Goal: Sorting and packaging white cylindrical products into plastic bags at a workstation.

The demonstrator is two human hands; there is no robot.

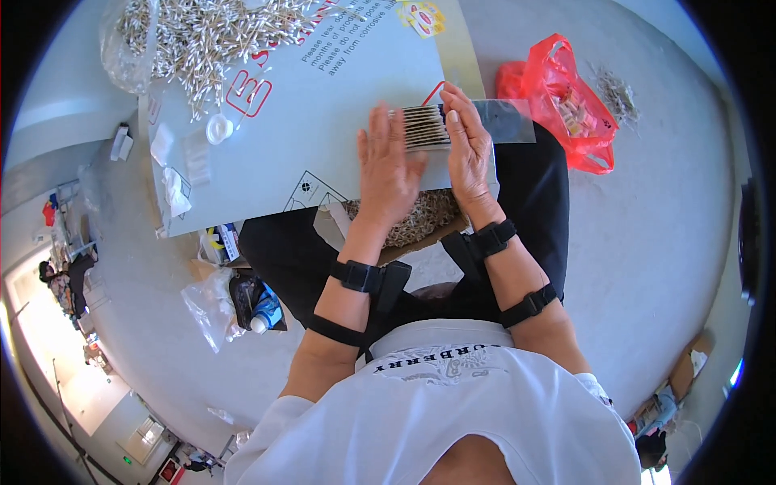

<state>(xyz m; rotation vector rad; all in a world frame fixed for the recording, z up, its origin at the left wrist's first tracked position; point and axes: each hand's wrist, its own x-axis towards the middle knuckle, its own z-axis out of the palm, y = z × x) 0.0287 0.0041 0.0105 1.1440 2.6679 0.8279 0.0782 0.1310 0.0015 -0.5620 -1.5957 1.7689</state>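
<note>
A neat row of cotton swabs [423, 128] lies side by side near the table's front edge, between my two hands. My left hand [388, 166], slightly blurred, rests flat at the left end of the row, its fingers stretched out. At the right end, my right hand [469, 149] is held edgewise with straight fingers, its palm turned toward the swabs. A clear plastic sleeve [509, 121] sticks out to the right from behind that hand and overhangs the table edge. A large loose heap of cotton swabs [214, 40] covers the far left of the table [283, 153].
A white tape roll [218, 129] and crumpled white tissue [176, 192] lie on the left of the table. Below its front edge sits an open cardboard box [333, 226] of small brownish pieces. A red plastic bag [594, 149] stands on the floor at right.
</note>
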